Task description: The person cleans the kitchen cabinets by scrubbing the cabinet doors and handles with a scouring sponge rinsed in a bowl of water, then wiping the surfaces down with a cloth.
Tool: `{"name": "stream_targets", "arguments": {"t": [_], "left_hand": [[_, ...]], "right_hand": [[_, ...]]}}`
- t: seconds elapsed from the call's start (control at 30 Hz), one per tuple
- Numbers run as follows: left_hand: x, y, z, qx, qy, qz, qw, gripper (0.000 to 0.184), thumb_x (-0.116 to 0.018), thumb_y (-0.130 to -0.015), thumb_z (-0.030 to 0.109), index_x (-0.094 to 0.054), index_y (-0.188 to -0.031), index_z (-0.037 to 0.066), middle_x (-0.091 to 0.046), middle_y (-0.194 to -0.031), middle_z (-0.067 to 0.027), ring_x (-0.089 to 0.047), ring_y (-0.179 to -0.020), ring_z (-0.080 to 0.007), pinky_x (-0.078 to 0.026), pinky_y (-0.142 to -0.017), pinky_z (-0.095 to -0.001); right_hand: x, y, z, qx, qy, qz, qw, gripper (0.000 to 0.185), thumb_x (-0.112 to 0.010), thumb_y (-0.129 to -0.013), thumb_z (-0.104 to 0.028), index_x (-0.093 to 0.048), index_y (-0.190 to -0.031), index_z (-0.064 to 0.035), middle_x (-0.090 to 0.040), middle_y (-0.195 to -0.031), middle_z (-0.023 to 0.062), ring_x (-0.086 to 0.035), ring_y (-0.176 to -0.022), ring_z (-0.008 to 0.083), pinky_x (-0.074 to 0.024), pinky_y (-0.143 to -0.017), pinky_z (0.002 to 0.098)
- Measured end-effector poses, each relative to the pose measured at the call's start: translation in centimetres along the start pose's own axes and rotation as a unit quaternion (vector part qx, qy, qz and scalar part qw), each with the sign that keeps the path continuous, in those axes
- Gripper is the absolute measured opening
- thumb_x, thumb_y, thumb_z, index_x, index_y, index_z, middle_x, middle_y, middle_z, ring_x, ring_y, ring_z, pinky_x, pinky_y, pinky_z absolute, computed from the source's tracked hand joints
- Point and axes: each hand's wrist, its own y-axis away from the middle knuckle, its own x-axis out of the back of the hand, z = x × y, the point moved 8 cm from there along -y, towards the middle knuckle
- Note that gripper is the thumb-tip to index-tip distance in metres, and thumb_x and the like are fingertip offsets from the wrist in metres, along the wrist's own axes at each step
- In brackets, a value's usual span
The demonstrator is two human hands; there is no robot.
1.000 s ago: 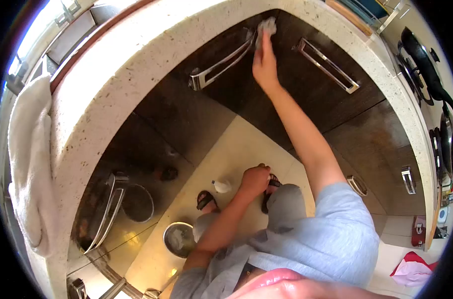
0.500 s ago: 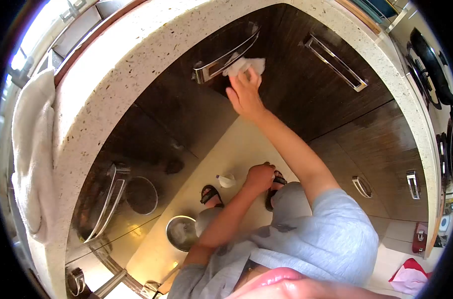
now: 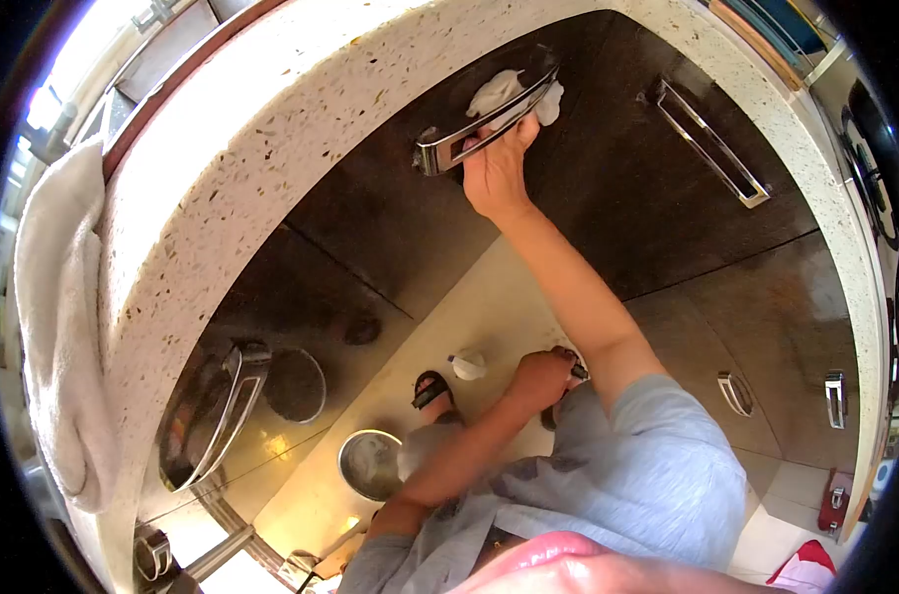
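My right hand (image 3: 499, 173) reaches up to a shiny metal drawer handle (image 3: 447, 153) on the dark cabinet front. Its fingers are closed on a white cloth (image 3: 499, 96), which bunches behind the handle bar and shows above and to the right of it. The bar partly hides the fingertips. My left hand (image 3: 544, 379) is low, near my knee and sandalled foot, fingers curled in; whether it holds anything is hidden. A small white object with a dark tip (image 3: 467, 365), perhaps a bottle, is on the floor beside it.
A metal basin (image 3: 370, 464) stands on the floor by my leg. The speckled countertop (image 3: 207, 198) curves overhead, with a white towel (image 3: 58, 337) over its left edge. More handles (image 3: 711, 144) stick out from the dark doors. Black pans (image 3: 870, 168) are at the far right.
My right hand has moved from below the handle to behind its bar, taking the cloth with it. The view has shifted slightly. My left hand stays low by my knee.
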Motion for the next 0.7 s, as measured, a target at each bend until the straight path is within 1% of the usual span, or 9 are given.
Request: {"name": "stream_targets", "arguments": {"t": [0.13, 0.23, 0.37, 0.4, 0.47, 0.5, 0.57, 0.63, 0.7], "left_hand": [[-0.9, 0.2, -0.8, 0.009, -0.008, 0.003, 1.0, 0.021, -0.061, -0.072, 0.019, -0.06, -0.084, 0.002, -0.061, -0.08, -0.017, -0.062, -0.071, -0.0302, -0.049, -0.062, -0.0405], [-1.4, 0.1, -0.8, -0.014, -0.013, 0.015, 1.0, 0.018, -0.06, -0.071, 0.016, -0.06, -0.082, 0.002, -0.062, -0.079, -0.0162, -0.062, -0.07, -0.0296, -0.049, -0.06, -0.0403], [-0.8, 0.2, 0.5, -0.021, -0.007, 0.043, 0.999, 0.015, -0.06, -0.068, 0.014, -0.061, -0.078, 0.002, -0.062, -0.075, -0.0148, -0.062, -0.07, -0.0285, -0.049, -0.06, -0.0399], [-1.1, 0.3, 0.5, -0.008, -0.015, 0.026, 1.0, 0.014, -0.06, -0.068, 0.014, -0.061, -0.077, 0.003, -0.062, -0.075, -0.0147, -0.062, -0.071, -0.0285, -0.049, -0.06, -0.04], [-1.5, 0.1, 0.1, 0.015, -0.035, -0.004, 0.999, 0.014, -0.061, -0.067, 0.014, -0.062, -0.077, 0.003, -0.062, -0.075, -0.0144, -0.062, -0.071, -0.0283, -0.049, -0.06, -0.0401], [-1.8, -0.1, -0.2, 0.009, -0.03, -0.004, 1.0, 0.014, -0.062, -0.067, 0.014, -0.062, -0.077, 0.004, -0.062, -0.076, -0.014, -0.062, -0.071, -0.028, -0.049, -0.06, -0.0401], [-3.2, -0.5, -0.8, -0.008, -0.017, -0.003, 1.0, 0.015, -0.063, -0.066, 0.015, -0.063, -0.078, 0.005, -0.062, -0.077, -0.0133, -0.062, -0.071, -0.0276, -0.049, -0.06, -0.04], [-3.1, -0.6, -0.7, -0.013, -0.027, 0.021, 0.999, 0.014, -0.062, -0.067, 0.015, -0.063, -0.078, 0.006, -0.063, -0.077, -0.0124, -0.062, -0.071, -0.0274, -0.049, -0.06, -0.04], [-2.8, -0.6, -0.5, -0.003, -0.034, 0.021, 0.999, 0.013, -0.061, -0.067, 0.015, -0.063, -0.077, 0.006, -0.063, -0.078, -0.0121, -0.062, -0.071, -0.0275, -0.049, -0.06, -0.0398]], "right_hand": [[-0.3, 0.4, 3.0, -0.185, -0.024, 0.01, 0.982, 0.042, -0.038, -0.087, -0.011, -0.032, -0.123, 0.0098, -0.03, -0.131, 0.0276, -0.026, -0.119, 0.0427, -0.0185, -0.101, 0.0506], [-0.1, 1.7, -1.0, -0.12, 0.002, 0.032, 0.992, 0.045, -0.036, -0.085, -0.009, -0.029, -0.125, 0.0099, -0.03, -0.129, 0.027, -0.025, -0.119, 0.0422, -0.0173, -0.102, 0.05], [0.0, 2.3, -1.5, -0.043, 0.009, -0.057, 0.997, 0.042, -0.034, -0.084, -0.005, -0.033, -0.123, 0.0109, -0.033, -0.125, 0.0273, -0.028, -0.115, 0.0415, -0.0179, -0.101, 0.0476], [-0.1, 1.0, 0.4, -0.102, 0.032, -0.053, 0.993, 0.04, -0.035, -0.084, -0.002, -0.035, -0.123, 0.0084, -0.034, -0.124, 0.0264, -0.03, -0.114, 0.0398, -0.0202, -0.1, 0.0466], [-0.2, 0.8, 3.5, -0.217, -0.128, 0.018, 0.968, 0.045, -0.036, -0.084, -0.002, -0.03, -0.129, 0.0048, -0.027, -0.133, 0.0248, -0.024, -0.122, 0.0416, -0.0175, -0.104, 0.0461], [0.0, 0.5, 2.7, -0.223, -0.064, 0.025, 0.972, 0.047, -0.037, -0.085, -0.004, -0.028, -0.131, 0.0038, -0.024, -0.137, 0.0242, -0.021, -0.125, 0.0422, -0.0158, -0.105, 0.0458], [0.2, 0.5, -0.3, -0.183, -0.087, 0.02, 0.979, 0.052, -0.038, -0.085, -0.006, -0.023, -0.134, 0.0042, -0.015, -0.142, 0.0243, -0.014, -0.13, 0.0432, -0.0107, -0.107, 0.0477], [0.1, 2.9, -4.3, -0.068, -0.106, -0.05, 0.991, 0.059, -0.045, -0.083, -0.005, -0.022, -0.135, 0.005, -0.017, -0.141, 0.0264, -0.015, -0.129, 0.043, -0.0086, -0.105, 0.0509], [0.4, 5.8, -5.3, -0.027, -0.118, -0.102, 0.987, 0.055, -0.048, -0.082, -0.003, -0.03, -0.133, 0.003, -0.029, -0.137, 0.0249, -0.03, -0.123, 0.04, -0.0192, -0.103, 0.0481]]}}
